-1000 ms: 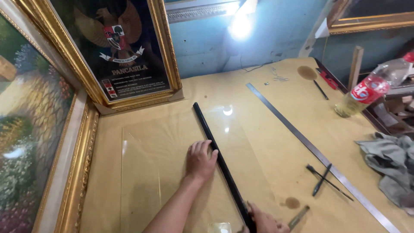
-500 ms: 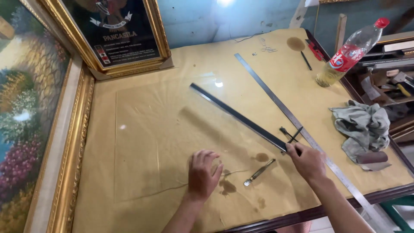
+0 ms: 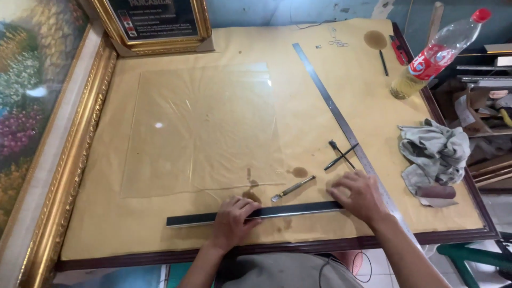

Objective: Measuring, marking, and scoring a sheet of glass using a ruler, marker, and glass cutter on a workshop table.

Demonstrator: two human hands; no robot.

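Now the black straightedge (image 3: pixel 256 213) has moved off the glass sheet (image 3: pixel 205 128) and lies along the bench's (image 3: pixel 106 234) near edge. Both hands, left (image 3: pixel 234 220) and right (image 3: pixel 358 196), press flat on it, fingers spread. A glass cutter (image 3: pixel 292 188) lies just beside.

Black straightedge (image 3: pixel 256 213) on tan surface (image 3: pixel 346 48); silver ruler (image 3: pixel 341 120); grey rag (image 3: pixel 434 152); red-capped, red-labelled bottle (image 3: pixel 437 53); ornate gold frame (image 3: pixel 69 160).

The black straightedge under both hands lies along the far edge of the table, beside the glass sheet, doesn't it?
Not quite: the head view shows the black straightedge under the left hand and right hand along the near edge of the table, beside the glass sheet.
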